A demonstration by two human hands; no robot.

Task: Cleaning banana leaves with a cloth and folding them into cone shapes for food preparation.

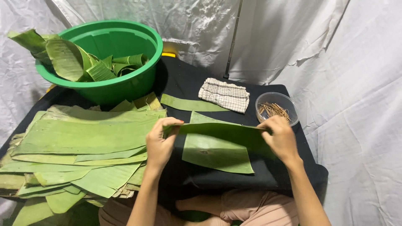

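Together, left hand (pixel 160 144) and right hand (pixel 281 138) pinch opposite ends of a smooth green banana leaf piece (pixel 217 144); clear bowl of thin sticks (pixel 277 108) just beyond the right hand

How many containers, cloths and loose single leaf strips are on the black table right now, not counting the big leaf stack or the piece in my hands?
Green basin: 1
Clear bowl of sticks: 1
Checked cloth: 1
Loose leaf strip: 1
Flat leaf piece under the held one: 1
Total: 5
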